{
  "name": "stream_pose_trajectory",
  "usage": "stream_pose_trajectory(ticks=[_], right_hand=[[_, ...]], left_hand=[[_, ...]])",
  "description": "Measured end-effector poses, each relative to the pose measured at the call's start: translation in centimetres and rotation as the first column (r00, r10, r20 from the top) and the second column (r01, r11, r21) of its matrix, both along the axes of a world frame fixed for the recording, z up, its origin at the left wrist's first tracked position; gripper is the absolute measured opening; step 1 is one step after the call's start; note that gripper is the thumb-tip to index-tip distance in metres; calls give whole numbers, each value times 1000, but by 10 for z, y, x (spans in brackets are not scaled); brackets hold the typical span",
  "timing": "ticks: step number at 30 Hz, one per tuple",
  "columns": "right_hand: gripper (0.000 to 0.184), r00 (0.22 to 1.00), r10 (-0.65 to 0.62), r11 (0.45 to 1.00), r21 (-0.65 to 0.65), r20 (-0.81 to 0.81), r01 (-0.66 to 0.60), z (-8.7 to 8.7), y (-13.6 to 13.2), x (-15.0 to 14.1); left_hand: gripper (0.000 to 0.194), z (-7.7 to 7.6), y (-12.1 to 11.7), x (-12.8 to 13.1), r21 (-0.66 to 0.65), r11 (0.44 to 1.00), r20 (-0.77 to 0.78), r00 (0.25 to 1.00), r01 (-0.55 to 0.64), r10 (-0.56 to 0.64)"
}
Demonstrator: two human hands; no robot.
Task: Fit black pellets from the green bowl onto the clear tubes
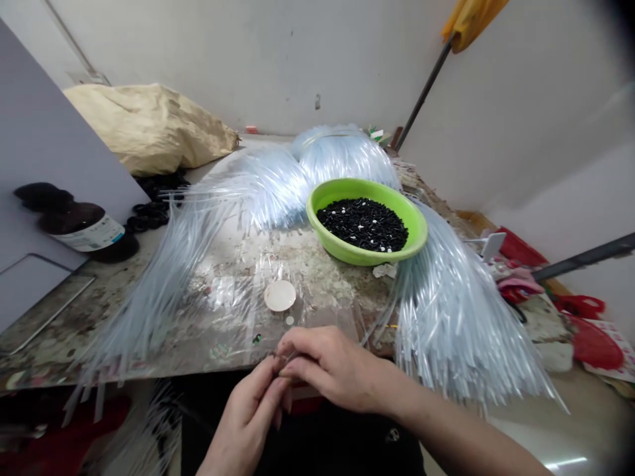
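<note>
At the table's front edge, my left hand [251, 406] and my right hand [330, 363] meet with fingertips pinched together. Whatever lies between the fingers is too small and covered to make out. Just beyond them sits a small white dish [280, 295] on clear plastic sheeting, with a tiny white disc [290, 320] nearer my fingers. A green basin [342, 251] farther back on the right contains many short black pieces [362, 221] with a few white bits among them. Bundles of thin clear plastic tubes lie on the left [149, 291] and on the right [446, 317].
More clear tubes [342, 155] are heaped at the back against the wall. A beige cloth sack [153, 125] and a dark brown bottle [84, 225] with a white label stand left. Red items [592, 340] and a dark metal bar [585, 258] are at the far right.
</note>
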State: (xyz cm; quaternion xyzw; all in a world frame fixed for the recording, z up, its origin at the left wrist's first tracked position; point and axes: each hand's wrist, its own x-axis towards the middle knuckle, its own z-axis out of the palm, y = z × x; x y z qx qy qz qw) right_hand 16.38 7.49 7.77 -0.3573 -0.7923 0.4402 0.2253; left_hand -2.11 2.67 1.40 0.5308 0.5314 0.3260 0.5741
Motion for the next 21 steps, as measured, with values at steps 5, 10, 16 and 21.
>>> stream_pose_trajectory(ticks=[5, 10, 16, 21], right_hand=[[14, 972, -228, 942, 268, 62, 204, 16, 41, 39], [17, 757, -538, 780, 560, 372, 279, 22, 125, 91], [25, 478, -536, 837, 509, 696, 199, 5, 198, 119], [29, 407, -442, 896, 416, 799, 157, -9, 215, 106]], left_hand=[[42, -8, 5, 3, -58, 993, 24, 994, -102, 103], [49, -7, 12, -1, -111, 980, 58, 983, -166, 173], [53, -16, 7, 3, -117, 982, 83, 984, -147, 158], [56, -23, 4, 5, -137, 985, 74, 991, -100, 111]])
